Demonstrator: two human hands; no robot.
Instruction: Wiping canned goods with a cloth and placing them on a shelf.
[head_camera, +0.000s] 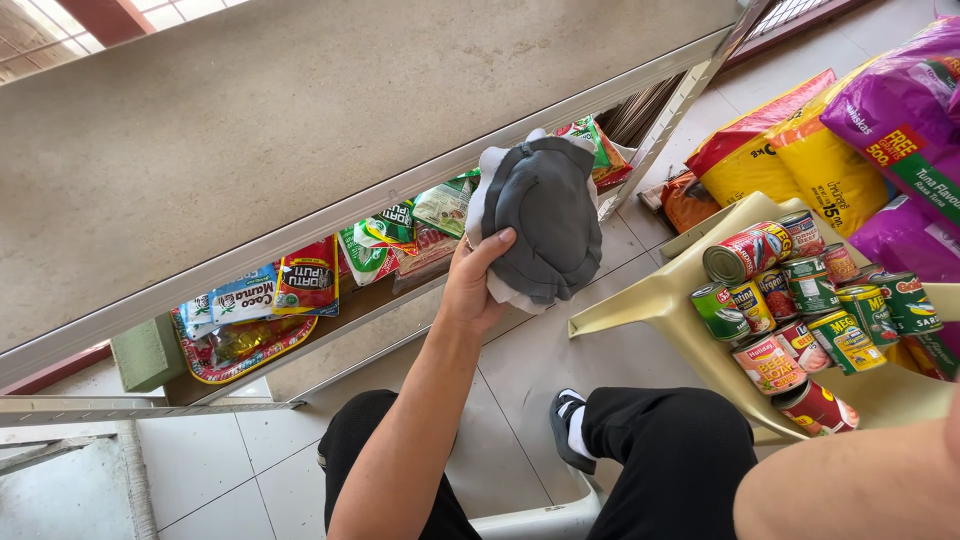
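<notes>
Head view, looking down past the knees of a seated person. The left hand (472, 285) was raised in front of a metal shelf unit (300, 130) and clenched around a bundled grey-and-white cloth (540, 220), thumb pressed across its near face and fingers hidden behind it. The wad sat bunched rather than spread, apparently so that one hand could hold all of it as a pad. It hung just off the front edge of the upper shelf board, above the snack packets (300, 280) lying on the lower shelf, and touched neither so far as could be told. Its long axis ran roughly up and down the picture, tilted slightly right, with the rounded grey end pointing away from the person toward the shelf's right post. Only the right forearm (860, 480) showed at the lower right corner; the hand itself lay out of frame, so its grip could not be judged. To the right, assorted tin cans (800, 300) were piled on the seat of a pale plastic chair (640, 300), near large yellow and purple bags (860, 130) on the tiled floor
</notes>
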